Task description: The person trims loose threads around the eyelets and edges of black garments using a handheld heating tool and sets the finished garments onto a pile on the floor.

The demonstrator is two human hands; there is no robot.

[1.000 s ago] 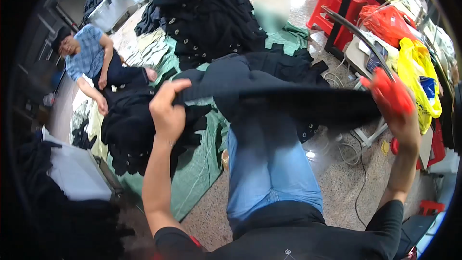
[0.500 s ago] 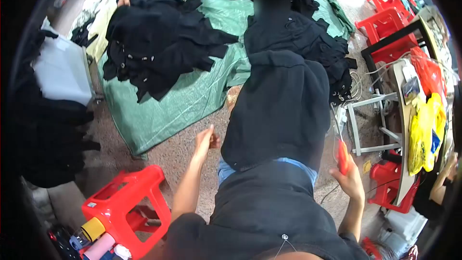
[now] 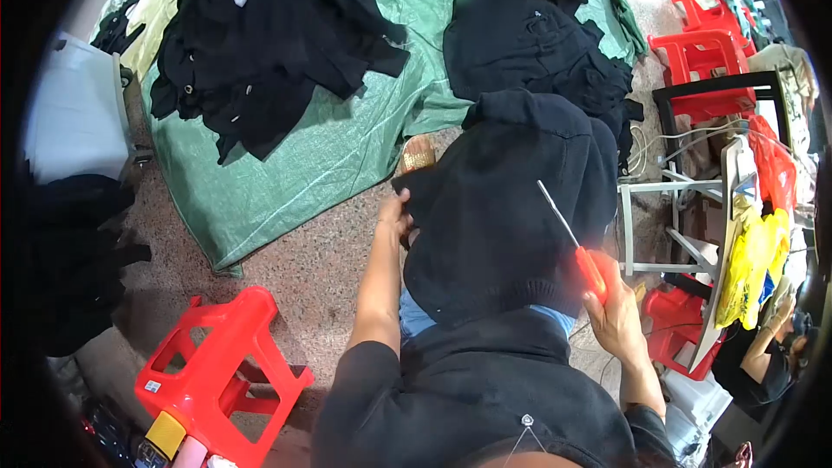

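A black knitted sweater [image 3: 494,208] lies across my lap, its ribbed hem towards me. My left hand [image 3: 397,215] is closed on the sweater's left edge, where a flap of cloth, perhaps a sleeve, sticks out; some of the fingers are hidden. In my right hand [image 3: 617,305] is a soldering iron [image 3: 591,273] with a glowing red handle and a thin metal shaft. Its tip points up and left over the sweater; whether it touches the cloth I cannot tell. A thin dark cord runs near my right wrist.
Piles of black garments [image 3: 269,26] lie on a green sheet [image 3: 286,182] ahead. A red stool [image 3: 204,347] stands at lower left. To the right are a table [image 3: 726,251] with yellow and red bags, more red stools [image 3: 702,52], and another person [image 3: 763,347].
My left hand has moved forward and taken hold of the sweater's edge. My right hand has brought the soldering iron inward over the sweater. The view has shifted; the person at the top left is out of sight.
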